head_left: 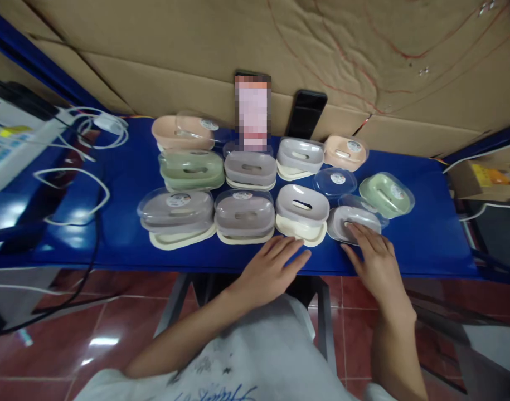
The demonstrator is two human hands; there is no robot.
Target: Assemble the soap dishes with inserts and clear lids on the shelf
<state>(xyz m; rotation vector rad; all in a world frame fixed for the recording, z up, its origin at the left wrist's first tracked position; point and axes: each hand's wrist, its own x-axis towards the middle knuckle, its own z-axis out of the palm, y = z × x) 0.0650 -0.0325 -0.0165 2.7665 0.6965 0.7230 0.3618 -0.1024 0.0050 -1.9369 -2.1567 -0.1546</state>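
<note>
Several oval plastic soap boxes with slotted trays stand in rows. My right hand [374,253] is at a grey soap dish [365,216], fingertips over its top by the slot and thumb at its near side. My left hand [280,264] is open, fingers stretched, its tips at the near rim of a cream base [296,227]. On that base, tilted back, rests a pale grey slotted tray [288,201]. Left of it sits a lidded grey box [244,214]. Behind the right hand lie a clear lid [335,182] and a green box [387,195].
The boxes stand on a blue table [426,239] against a cardboard wall [188,61]. A phone with a blurred screen [253,111] and a dark phone [307,114] lean there. White cables [106,125] lie on the left; a peach box [183,132] is behind.
</note>
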